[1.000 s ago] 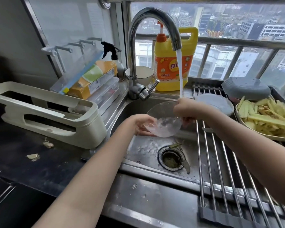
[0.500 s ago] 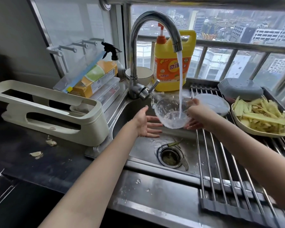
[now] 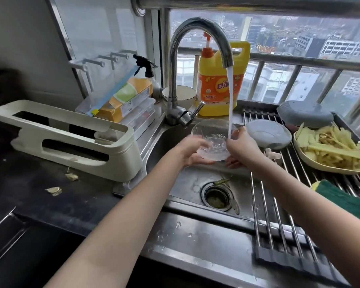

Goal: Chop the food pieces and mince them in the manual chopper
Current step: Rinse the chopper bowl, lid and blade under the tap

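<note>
Fingers [image 3: 200,161] of left hand [image 3: 192,150] curled under clear chopper bowl [image 3: 213,140], fingers of right hand [image 3: 240,147] gripping its far rim, tilted for rinsing. Held over sink [image 3: 191,183] beneath tap stream [image 3: 230,96]; cut food pieces [image 3: 328,147] waiting on rack [image 3: 279,204].

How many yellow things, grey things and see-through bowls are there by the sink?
Yellow: 2, the soap jug and the dish of peelings
Grey: 2, the round lid and the upturned basket
See-through: 1, the clear bowl under the tap, held by both hands
Total: 5
</note>
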The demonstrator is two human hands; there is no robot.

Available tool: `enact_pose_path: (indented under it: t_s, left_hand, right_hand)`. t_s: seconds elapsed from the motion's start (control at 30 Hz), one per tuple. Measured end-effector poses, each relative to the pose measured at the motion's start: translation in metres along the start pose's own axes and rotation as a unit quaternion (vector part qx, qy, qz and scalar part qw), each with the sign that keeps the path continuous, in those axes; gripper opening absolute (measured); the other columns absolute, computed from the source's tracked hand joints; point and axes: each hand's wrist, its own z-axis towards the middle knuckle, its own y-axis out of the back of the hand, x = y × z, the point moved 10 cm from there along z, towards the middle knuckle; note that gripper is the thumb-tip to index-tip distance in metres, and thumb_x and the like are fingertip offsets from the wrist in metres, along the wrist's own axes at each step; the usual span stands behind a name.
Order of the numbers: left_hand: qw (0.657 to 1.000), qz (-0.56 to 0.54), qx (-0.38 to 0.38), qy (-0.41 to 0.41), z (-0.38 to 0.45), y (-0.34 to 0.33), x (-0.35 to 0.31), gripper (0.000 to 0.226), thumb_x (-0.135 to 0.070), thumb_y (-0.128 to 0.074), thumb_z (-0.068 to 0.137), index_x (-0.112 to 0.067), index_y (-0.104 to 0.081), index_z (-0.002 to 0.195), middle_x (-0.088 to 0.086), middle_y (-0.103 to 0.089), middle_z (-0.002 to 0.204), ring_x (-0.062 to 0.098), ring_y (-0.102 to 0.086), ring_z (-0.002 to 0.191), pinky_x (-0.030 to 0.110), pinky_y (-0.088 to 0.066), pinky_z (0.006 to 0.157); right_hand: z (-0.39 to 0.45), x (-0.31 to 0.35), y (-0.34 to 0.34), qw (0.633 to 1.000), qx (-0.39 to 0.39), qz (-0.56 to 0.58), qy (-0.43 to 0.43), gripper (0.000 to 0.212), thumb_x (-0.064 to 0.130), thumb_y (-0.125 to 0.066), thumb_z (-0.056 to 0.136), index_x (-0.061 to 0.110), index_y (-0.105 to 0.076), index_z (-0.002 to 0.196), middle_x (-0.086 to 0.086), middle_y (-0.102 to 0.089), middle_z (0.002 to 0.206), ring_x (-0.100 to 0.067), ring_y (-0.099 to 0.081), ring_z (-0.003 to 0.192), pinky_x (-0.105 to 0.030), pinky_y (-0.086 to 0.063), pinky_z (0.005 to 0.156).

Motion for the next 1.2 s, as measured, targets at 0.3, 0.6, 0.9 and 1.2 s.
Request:
enact_pose_path:
  t_s: [0.3,0.6,0.9,1.2]
  left_hand:
    - [0.948,0.127,-0.126,-0.262,0.005,0.021,-0.051,0.05,0.02,-0.058,0.078,-0.006,-0.058,0.121,0.016,-0.063,0.117,0.026,-0.063,0.11,0.043,-0.053,0.092]
    - [0.976,0.055,-0.148,-0.148,0.016,0.023,-0.022,0.028,-0.027,-0.047,0.1,-0.011,-0.057,0.12,0.011,-0.066,0.101,0.029,-0.07,0.085,0.045,-0.059,0.075]
    - [0.937,-0.343,0.031,0.057,0.011,0.002,0.019,0.052,-0.033,-0.033,0.101,0.01,-0.039,0.13,0.031,-0.053,0.126,0.039,-0.06,0.109,0.047,-0.055,0.088]
    - [0.998,0.013,0.048,-0.035,0.01,-0.019,0.013,0.024,-0.017,-0.05,0.098,-0.012,-0.054,0.121,0.006,-0.066,0.096,0.011,-0.066,0.07,0.021,-0.053,0.052]
  right_hand:
    - [0.004,0.042,0.014,0.979,0.026,-0.136,0.149,0.051,0.011,-0.052,0.088,0.017,-0.035,0.136,-0.003,-0.06,0.098,-0.014,-0.055,0.056,-0.026,-0.043,0.047]
    - [0.001,0.036,0.011,0.99,0.038,-0.038,0.132,0.04,0.008,-0.056,0.088,0.026,-0.035,0.116,-0.014,-0.061,0.102,-0.031,-0.069,0.064,-0.047,-0.059,0.058]
    - [-0.038,0.049,-0.038,0.931,0.085,-0.194,0.295,0.067,0.016,-0.075,0.077,0.022,-0.019,0.114,-0.009,-0.046,0.116,-0.016,-0.06,0.08,-0.023,-0.057,0.069]
    - [-0.015,0.023,-0.031,0.98,0.113,0.153,0.064,0.11,0.06,-0.084,0.044,0.022,-0.033,0.134,-0.007,-0.054,0.123,-0.022,-0.062,0.103,-0.044,-0.053,0.091]
